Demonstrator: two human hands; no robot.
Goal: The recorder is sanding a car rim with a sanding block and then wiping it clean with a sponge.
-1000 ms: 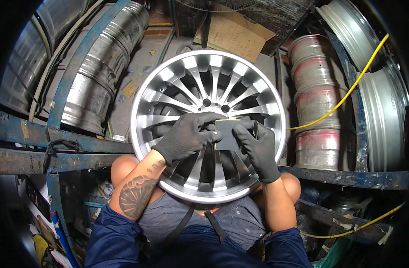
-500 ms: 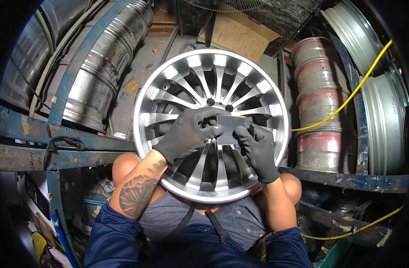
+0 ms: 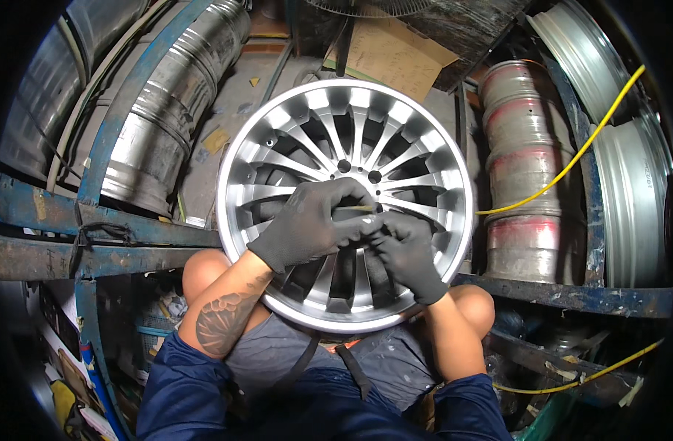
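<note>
A silver multi-spoke wheel rim [image 3: 314,316] lies tilted across my thighs, its spokes facing up. Above its hub both hands, in dark grey gloves, come together. My left hand [image 3: 307,220] curls its thumb and fingers around a small grey piece of sandpaper [image 3: 364,209], which shows only as a narrow strip with a yellowish edge. The fingers of my right hand [image 3: 408,253] are pinched together against the left fingertips, at the sandpaper's lower right. How much of it they grip is hidden behind the gloves.
Stacked metal rims stand in blue frames on the left [image 3: 149,140] and right [image 3: 524,176]. Across the right-hand stack runs a yellow hose [image 3: 564,180]. Beyond the wheel lie a cardboard sheet [image 3: 395,59] and a fan guard [image 3: 369,6].
The sandpaper was a flat, wide square between both hands; now only a thin strip shows. My right hand has moved left and in toward my left hand.
</note>
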